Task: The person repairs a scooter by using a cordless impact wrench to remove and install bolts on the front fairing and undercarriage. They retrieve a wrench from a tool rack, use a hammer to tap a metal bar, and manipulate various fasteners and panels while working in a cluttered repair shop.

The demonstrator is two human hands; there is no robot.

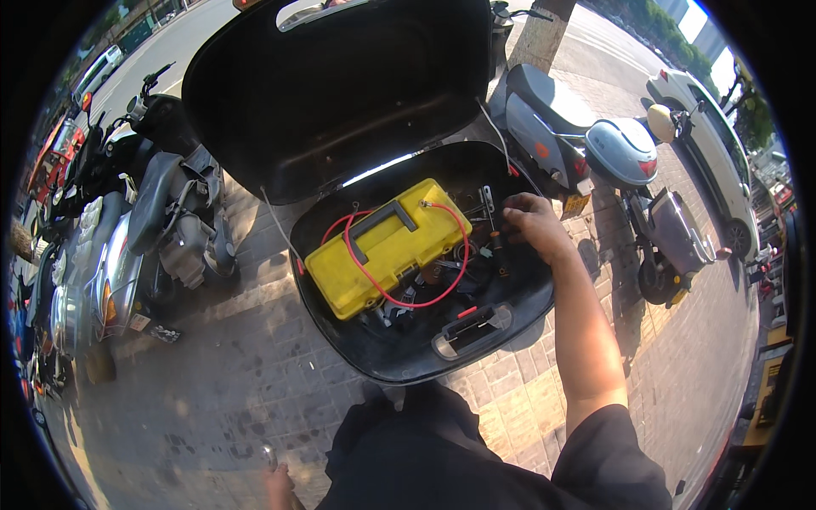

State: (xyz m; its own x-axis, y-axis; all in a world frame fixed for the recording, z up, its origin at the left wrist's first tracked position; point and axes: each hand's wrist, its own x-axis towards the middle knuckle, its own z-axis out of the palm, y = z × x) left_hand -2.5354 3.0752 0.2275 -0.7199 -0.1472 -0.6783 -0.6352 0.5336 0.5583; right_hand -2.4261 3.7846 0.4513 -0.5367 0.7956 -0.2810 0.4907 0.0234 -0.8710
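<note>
An open black box [340, 353] holds a yellow plastic toolbox [340, 289] with a black handle and a red cable [419, 303] looped over it. Several small tools lie around the toolbox, among them a metal tool [486, 200] and an orange-and-black screwdriver [498, 253]. My right hand [531, 225] is over the box's right side, fingers loosely bent and apart, beside these two. My left hand [280, 480] hangs low at the bottom edge, closed on a shiny metal object [270, 457], which is too small to identify.
The raised black lid [331, 93] stands behind the box on thin stays. Parked scooters [161, 212] line the left; another with a silver top case [619, 149] is at the right, near a white car [727, 187] and a tree trunk [540, 34]. Paving [501, 399] lies below.
</note>
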